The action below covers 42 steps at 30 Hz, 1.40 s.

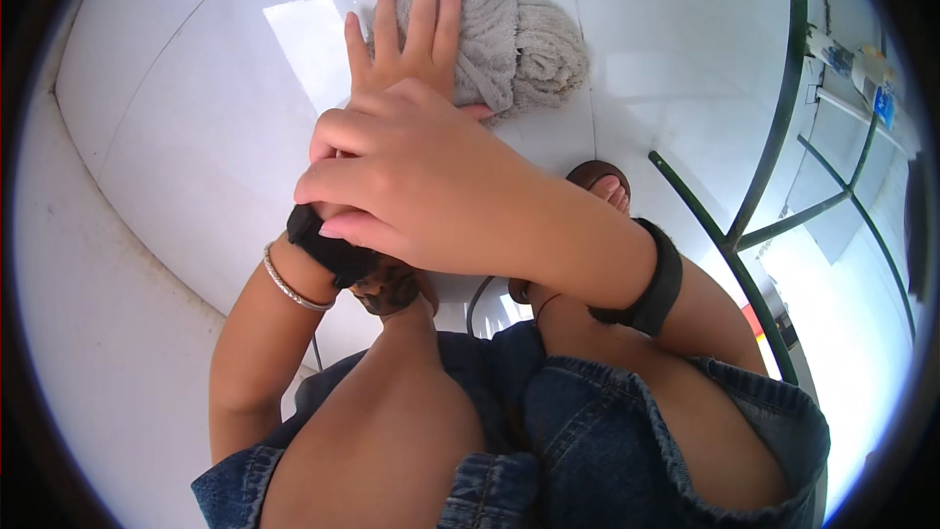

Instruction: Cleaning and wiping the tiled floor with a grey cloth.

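Note:
My left hand [411, 51] reaches forward with its fingers spread, over the left part of a crumpled grey terry cloth [514, 37] on the floor. How firmly it presses there cannot be told. My right hand [389, 169] crosses on top, its fingers bent around my left wrist, hiding the base of the left hand. Its thumb and forefinger lie at the black wristband [334, 246] on that wrist. A braided bracelet [283, 283] sits further up my left forearm. Another black band [653, 286] circles my right forearm.
White floor tiles [191, 110] stretch around the cloth. A pale wall or ledge [110, 308] curves along the left. A dark green metal frame [734, 239] stands at the right, near my brown sandal [598, 173]. Behind the frame is a blue-labelled item [883, 104].

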Each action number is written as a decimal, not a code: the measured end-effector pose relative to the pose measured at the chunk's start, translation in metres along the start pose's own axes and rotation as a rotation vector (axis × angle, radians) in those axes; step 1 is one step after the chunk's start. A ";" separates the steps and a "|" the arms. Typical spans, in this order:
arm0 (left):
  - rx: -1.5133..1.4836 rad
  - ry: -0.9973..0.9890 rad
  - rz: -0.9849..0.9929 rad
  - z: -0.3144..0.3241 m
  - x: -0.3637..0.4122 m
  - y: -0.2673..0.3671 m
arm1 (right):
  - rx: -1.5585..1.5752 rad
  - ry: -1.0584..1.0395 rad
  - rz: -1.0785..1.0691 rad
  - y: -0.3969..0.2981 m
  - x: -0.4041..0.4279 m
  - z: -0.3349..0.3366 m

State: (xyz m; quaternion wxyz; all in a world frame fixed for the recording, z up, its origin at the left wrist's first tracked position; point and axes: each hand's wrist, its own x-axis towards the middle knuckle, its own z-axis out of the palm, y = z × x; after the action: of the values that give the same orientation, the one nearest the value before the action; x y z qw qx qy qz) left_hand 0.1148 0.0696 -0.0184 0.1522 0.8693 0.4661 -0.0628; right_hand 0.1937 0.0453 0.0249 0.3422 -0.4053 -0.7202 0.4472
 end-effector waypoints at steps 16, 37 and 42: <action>0.014 -0.020 0.035 -0.001 0.005 -0.007 | -0.079 0.172 -0.180 -0.016 0.004 -0.002; -0.012 -0.007 0.017 -0.007 0.017 0.009 | -0.239 -0.095 -0.185 -0.015 0.003 0.002; -0.040 0.045 0.015 0.000 0.013 0.009 | -0.138 -0.129 -0.198 -0.011 -0.003 0.000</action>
State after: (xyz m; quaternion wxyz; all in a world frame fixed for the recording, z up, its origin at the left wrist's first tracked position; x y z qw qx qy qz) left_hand 0.1296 0.0756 -0.0199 0.1596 0.8707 0.4640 -0.0324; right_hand 0.1919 0.0393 0.0345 0.3089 -0.3251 -0.8063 0.3857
